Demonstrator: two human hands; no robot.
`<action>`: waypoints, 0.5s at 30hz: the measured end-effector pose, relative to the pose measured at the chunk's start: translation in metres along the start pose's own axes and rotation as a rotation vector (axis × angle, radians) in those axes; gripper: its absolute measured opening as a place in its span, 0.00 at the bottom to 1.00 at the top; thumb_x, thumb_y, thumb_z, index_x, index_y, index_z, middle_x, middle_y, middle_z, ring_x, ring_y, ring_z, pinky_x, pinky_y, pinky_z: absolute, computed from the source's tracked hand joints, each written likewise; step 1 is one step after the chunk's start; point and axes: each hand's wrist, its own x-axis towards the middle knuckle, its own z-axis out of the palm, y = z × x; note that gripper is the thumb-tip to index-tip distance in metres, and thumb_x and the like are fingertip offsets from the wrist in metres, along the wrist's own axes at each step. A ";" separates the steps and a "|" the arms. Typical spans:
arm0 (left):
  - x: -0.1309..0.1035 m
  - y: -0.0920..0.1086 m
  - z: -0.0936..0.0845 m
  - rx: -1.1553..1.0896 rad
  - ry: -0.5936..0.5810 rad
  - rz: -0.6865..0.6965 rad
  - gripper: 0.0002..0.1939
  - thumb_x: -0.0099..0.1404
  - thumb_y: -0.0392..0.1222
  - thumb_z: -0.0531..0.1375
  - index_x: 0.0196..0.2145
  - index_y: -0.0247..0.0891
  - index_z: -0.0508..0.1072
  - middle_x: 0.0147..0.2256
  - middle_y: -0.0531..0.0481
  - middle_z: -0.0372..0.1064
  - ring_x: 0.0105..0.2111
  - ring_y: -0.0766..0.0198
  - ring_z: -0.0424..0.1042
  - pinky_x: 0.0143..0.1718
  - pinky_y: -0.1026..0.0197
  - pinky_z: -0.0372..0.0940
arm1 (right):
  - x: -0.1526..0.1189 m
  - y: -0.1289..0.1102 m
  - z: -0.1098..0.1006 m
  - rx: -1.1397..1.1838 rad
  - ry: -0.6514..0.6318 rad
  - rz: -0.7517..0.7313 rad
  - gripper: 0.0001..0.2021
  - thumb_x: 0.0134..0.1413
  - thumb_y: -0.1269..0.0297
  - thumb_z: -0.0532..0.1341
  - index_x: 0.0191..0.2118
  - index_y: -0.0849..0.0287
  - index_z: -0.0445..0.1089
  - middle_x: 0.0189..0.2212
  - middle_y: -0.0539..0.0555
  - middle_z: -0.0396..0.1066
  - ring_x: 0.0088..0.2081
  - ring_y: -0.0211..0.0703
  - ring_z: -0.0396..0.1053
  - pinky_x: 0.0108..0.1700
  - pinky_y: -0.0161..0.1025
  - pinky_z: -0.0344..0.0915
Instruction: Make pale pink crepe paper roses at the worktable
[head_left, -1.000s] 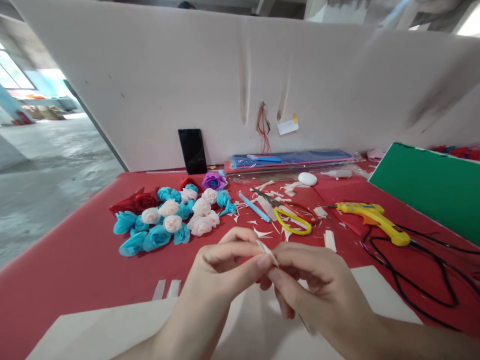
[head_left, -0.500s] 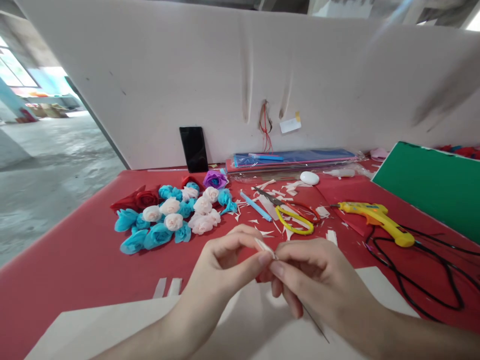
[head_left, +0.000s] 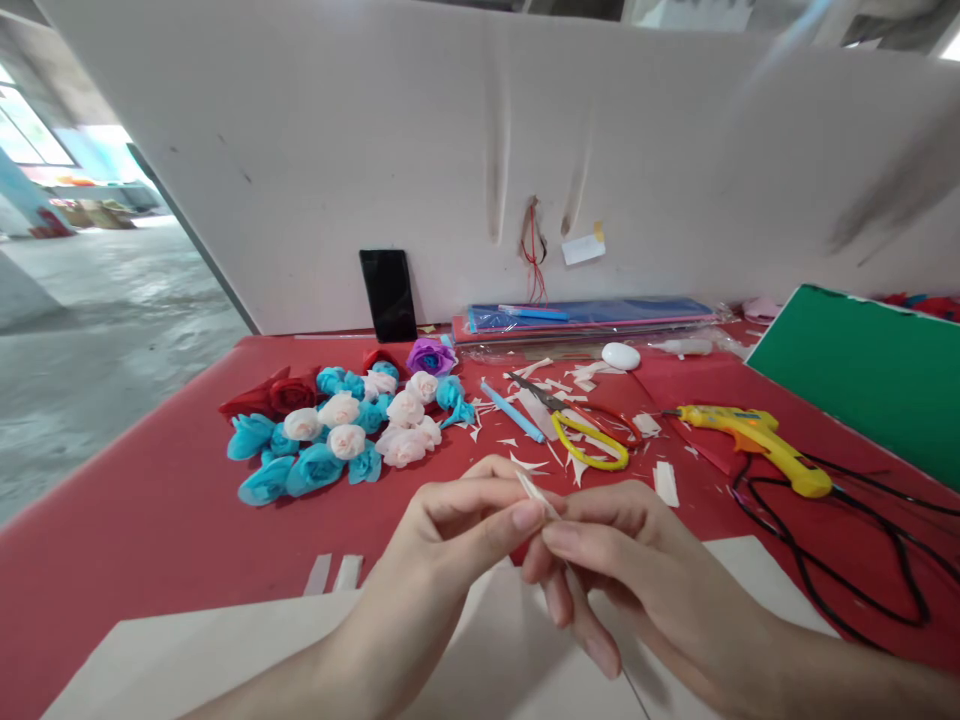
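Between both hands, above the pale sheet [head_left: 540,650], is a small cream crepe paper strip [head_left: 530,489] gathered to a point at the top of a thin wire [head_left: 635,692]. My left hand [head_left: 450,540] pinches the paper between thumb and forefinger. My right hand [head_left: 652,565] is closed at the paper's lower end, thumb against forefinger, where the wire passes through. The wire slants down and right below the right fingers; its upper part is hidden by them. The two hands touch at the fingertips.
Blue, pale pink, red and purple paper flowers [head_left: 346,442] lie left on the red table [head_left: 172,450]. Scissors [head_left: 589,440], a blue pen [head_left: 512,410] and paper scraps lie beyond my hands. A yellow glue gun [head_left: 757,440] with black cord [head_left: 806,570] is at right. A phone [head_left: 388,295] leans on the wall.
My right lower fingers have stretched further down along the wire, and the wire's end has moved slightly lower. The paper tip shows a little more above the left thumb.
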 end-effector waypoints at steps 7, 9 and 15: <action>-0.001 0.005 0.001 -0.001 -0.001 -0.033 0.20 0.64 0.48 0.63 0.17 0.40 0.72 0.20 0.52 0.65 0.28 0.59 0.70 0.30 0.60 0.62 | 0.004 0.002 0.000 0.058 -0.051 0.021 0.12 0.59 0.64 0.59 0.26 0.63 0.73 0.20 0.47 0.68 0.16 0.27 0.65 0.21 0.27 0.58; -0.001 0.005 0.001 -0.007 0.014 -0.017 0.19 0.64 0.47 0.63 0.17 0.40 0.73 0.20 0.53 0.63 0.26 0.62 0.68 0.30 0.61 0.61 | 0.003 0.003 0.001 -0.038 -0.024 -0.016 0.13 0.60 0.62 0.58 0.27 0.62 0.71 0.21 0.47 0.67 0.18 0.28 0.66 0.22 0.28 0.59; -0.002 0.002 0.003 0.007 0.059 0.056 0.14 0.62 0.45 0.65 0.21 0.41 0.80 0.25 0.54 0.61 0.28 0.64 0.66 0.34 0.62 0.62 | -0.002 0.007 0.003 -0.502 0.114 -0.262 0.11 0.59 0.66 0.56 0.25 0.60 0.66 0.19 0.47 0.64 0.18 0.32 0.63 0.21 0.30 0.60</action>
